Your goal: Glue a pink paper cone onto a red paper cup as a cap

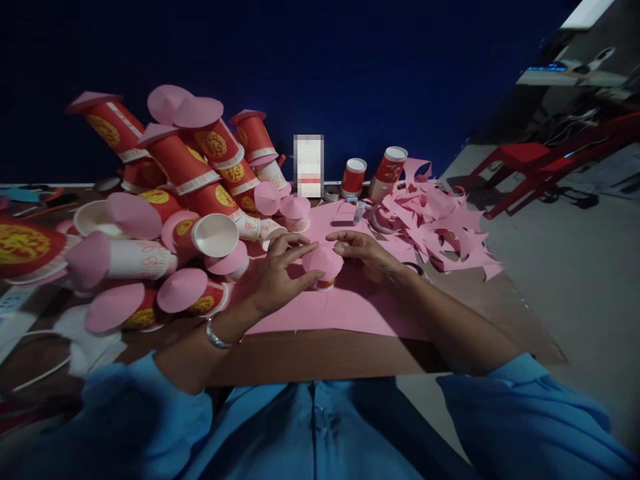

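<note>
A pink paper cone [323, 261] sits on top of a small red and white paper cup [324, 285], which stands on a large pink sheet [350, 310]. My left hand [285, 273] holds the cone from the left, thumb low on its front and fingers at its upper edge. At the cone's upper right edge is my right hand [363, 252], its thumb and fingertips bent close to the paper. Whether the right fingertips pinch the rim cannot be made out.
Many red and white cups with pink cones [183, 293] are heaped on the left. Pink paper scraps [445, 223] lie at the right. Two cups [355, 177] stand at the back near the blue wall [320, 67]. A red chair [520, 157] is at far right.
</note>
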`<state>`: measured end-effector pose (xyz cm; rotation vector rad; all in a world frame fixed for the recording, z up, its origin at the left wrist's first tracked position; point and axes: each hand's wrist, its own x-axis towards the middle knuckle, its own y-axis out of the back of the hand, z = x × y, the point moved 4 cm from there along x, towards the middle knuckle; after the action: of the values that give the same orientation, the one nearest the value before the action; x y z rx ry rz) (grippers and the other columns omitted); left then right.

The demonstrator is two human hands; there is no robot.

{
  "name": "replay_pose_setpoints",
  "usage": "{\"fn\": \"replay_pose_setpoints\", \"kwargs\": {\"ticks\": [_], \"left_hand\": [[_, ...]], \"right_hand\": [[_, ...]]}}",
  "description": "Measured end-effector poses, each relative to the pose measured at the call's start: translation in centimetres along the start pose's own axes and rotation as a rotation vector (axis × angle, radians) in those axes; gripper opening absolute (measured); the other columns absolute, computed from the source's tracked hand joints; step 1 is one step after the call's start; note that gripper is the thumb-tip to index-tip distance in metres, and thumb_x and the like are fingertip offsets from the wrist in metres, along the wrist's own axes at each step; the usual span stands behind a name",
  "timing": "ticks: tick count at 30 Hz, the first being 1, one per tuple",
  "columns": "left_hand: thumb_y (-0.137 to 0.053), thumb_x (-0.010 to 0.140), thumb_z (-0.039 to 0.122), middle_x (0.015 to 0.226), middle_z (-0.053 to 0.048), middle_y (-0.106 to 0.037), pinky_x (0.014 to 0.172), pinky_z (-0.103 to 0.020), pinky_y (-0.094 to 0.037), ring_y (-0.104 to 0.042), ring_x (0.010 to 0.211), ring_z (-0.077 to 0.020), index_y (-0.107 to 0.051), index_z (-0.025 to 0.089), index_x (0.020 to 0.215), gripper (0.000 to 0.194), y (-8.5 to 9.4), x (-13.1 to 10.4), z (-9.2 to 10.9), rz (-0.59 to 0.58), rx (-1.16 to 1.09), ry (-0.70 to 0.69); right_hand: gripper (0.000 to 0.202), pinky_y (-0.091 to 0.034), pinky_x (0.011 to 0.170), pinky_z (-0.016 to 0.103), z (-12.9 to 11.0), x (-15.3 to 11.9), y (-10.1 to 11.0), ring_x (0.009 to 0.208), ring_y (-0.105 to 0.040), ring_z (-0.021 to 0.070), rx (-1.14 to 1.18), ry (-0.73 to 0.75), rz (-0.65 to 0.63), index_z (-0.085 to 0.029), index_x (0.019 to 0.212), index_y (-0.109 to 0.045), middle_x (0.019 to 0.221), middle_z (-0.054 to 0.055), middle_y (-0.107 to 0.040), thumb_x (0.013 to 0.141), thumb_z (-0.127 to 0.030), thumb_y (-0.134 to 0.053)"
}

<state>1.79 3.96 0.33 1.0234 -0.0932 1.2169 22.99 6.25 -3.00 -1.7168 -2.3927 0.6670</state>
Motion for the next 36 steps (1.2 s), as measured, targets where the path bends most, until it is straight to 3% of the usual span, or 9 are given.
{"fn": "replay_pose_setpoints", "kwargs": {"ticks": [10, 18, 26, 36], "left_hand": [[-0.084, 0.086, 0.041, 0.126, -0.006, -0.064, 0.114, -0.053, -0.054, -0.060, 0.124, -0.0252, -0.075, 0.032, 0.129, 0.045, 0.13, 0.10, -0.12, -0.041, -0.015, 0.017], [-0.085, 0.085, 0.038, 0.128, -0.006, -0.064, 0.116, -0.054, -0.053, -0.059, 0.126, -0.0256, -0.074, 0.033, 0.130, 0.046, 0.19, 0.13, 0.02, -0.053, -0.002, 0.045], [-0.082, 0.089, 0.046, 0.128, -0.006, -0.064, 0.116, -0.052, -0.053, -0.059, 0.127, -0.0255, -0.075, 0.033, 0.129, 0.043, 0.27, 0.27, 0.19, -0.078, -0.031, 0.060], [-0.084, 0.086, 0.043, 0.126, -0.006, -0.065, 0.114, -0.055, -0.054, -0.060, 0.124, -0.0261, -0.075, 0.032, 0.126, 0.042, 0.35, 0.37, 0.23, -0.061, -0.017, 0.037]], "right_hand": [[0.042, -0.052, 0.062, 0.025, 0.20, 0.11, 0.12, 0.064, -0.062, 0.0108, -0.016, -0.011, -0.037, -0.025, 0.104, -0.077, 0.077, -0.004, -0.072, 0.067, -0.033, -0.096], [0.042, -0.054, 0.070, 0.029, -0.04, 0.04, -0.12, 0.076, -0.067, 0.0157, -0.009, 0.012, 0.053, -0.023, 0.103, -0.079, 0.085, 0.001, -0.076, 0.066, -0.034, -0.097], [0.040, -0.054, 0.067, 0.027, 0.55, 0.24, -0.06, 0.070, -0.067, 0.0134, 0.073, -0.021, 0.026, -0.023, 0.100, -0.079, 0.082, -0.001, -0.076, 0.065, -0.028, -0.098], [0.040, -0.051, 0.063, 0.027, 0.34, 0.01, -0.37, 0.065, -0.062, 0.0125, 0.037, -0.033, 0.034, -0.022, 0.103, -0.078, 0.080, -0.001, -0.074, 0.068, -0.031, -0.095]]}}
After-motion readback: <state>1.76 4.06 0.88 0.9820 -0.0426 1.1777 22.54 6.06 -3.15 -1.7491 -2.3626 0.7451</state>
